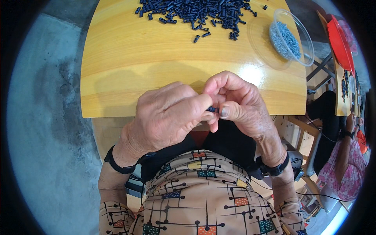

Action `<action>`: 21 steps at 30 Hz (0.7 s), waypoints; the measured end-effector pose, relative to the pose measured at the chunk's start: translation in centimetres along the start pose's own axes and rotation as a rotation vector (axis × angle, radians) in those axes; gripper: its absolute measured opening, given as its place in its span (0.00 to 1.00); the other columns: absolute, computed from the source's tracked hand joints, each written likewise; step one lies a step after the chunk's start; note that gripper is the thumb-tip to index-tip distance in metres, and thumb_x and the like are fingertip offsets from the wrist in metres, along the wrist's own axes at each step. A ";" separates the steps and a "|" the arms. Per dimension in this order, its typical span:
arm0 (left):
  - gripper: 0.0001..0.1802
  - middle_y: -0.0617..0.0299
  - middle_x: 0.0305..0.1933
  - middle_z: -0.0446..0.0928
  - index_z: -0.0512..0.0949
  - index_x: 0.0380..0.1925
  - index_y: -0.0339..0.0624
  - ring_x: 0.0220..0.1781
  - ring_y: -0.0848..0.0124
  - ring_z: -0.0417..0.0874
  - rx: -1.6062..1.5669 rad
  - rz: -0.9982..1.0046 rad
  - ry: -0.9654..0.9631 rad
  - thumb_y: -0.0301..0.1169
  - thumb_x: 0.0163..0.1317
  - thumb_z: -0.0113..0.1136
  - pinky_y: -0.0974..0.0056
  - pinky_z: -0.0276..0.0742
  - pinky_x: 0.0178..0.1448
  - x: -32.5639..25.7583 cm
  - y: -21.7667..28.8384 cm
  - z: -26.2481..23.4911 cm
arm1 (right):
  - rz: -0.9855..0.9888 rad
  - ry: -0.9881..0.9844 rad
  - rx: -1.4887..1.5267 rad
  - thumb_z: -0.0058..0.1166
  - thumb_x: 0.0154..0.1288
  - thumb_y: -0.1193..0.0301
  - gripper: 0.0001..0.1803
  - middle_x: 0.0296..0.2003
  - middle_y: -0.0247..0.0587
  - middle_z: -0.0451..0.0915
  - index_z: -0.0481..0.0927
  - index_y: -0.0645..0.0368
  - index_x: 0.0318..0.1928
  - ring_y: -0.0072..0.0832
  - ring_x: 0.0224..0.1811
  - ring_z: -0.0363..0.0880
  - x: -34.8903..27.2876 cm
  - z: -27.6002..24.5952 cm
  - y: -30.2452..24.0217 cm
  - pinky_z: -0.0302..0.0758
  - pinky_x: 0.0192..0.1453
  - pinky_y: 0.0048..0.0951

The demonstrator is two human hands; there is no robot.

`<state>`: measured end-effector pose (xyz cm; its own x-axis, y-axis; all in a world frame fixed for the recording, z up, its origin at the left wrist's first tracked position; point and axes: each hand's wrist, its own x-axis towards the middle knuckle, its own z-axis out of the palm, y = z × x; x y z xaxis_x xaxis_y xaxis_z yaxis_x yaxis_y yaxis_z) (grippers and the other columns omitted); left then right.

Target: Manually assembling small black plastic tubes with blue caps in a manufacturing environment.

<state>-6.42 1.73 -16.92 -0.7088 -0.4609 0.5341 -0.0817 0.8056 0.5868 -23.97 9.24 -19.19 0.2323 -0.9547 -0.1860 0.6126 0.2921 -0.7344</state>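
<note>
Both hands meet just over the table's near edge, around one small black plastic part [212,109]. My left hand [168,111] has its fingers closed on the part's left end and hides most of it. On the other end, the thumb of my right hand [241,105] presses, with its index finger curled above. Whether a screw or another small piece sits between the fingertips, I cannot make out. Farther up the table lies a heap of similar black plastic parts [196,13], with several strays at its near side.
A clear plastic bowl [306,58] of small silvery pieces stands on the wooden table [129,66] at the far right. Beyond it, at another table, are a red basin [340,43] and a co-worker in a pink patterned top [340,176]. A cable hangs at the lower right.
</note>
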 end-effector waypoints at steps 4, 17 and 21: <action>0.12 0.62 0.21 0.74 0.79 0.32 0.41 0.21 0.68 0.76 -0.023 0.019 0.042 0.34 0.50 0.66 0.67 0.70 0.23 -0.3 0.2 1.0 | -0.018 -0.097 0.014 0.58 0.59 0.77 0.17 0.35 0.39 0.78 0.73 0.65 0.48 0.20 0.28 0.78 0.2 -0.2 -0.1 0.80 0.34 0.22; 0.15 0.64 0.22 0.75 0.82 0.31 0.40 0.20 0.71 0.76 -0.015 0.095 0.090 0.34 0.42 0.70 0.69 0.70 0.22 0.1 -0.4 1.3 | 0.057 -0.133 0.062 0.65 0.55 0.65 0.31 0.39 0.42 0.78 0.68 0.65 0.55 0.23 0.32 0.80 0.2 -0.7 -0.1 0.81 0.36 0.23; 0.17 0.65 0.21 0.74 0.82 0.30 0.40 0.19 0.72 0.75 -0.018 0.107 0.060 0.33 0.37 0.73 0.69 0.70 0.22 0.1 0.0 1.0 | 0.079 -0.117 0.025 0.64 0.55 0.70 0.25 0.36 0.44 0.79 0.72 0.66 0.52 0.24 0.31 0.80 0.1 -0.4 -0.5 0.81 0.34 0.24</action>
<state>-7.15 2.08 -17.49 -0.6695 -0.3945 0.6294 0.0052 0.8448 0.5351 -24.60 9.02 -19.11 0.3662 -0.9159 -0.1646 0.6071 0.3692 -0.7036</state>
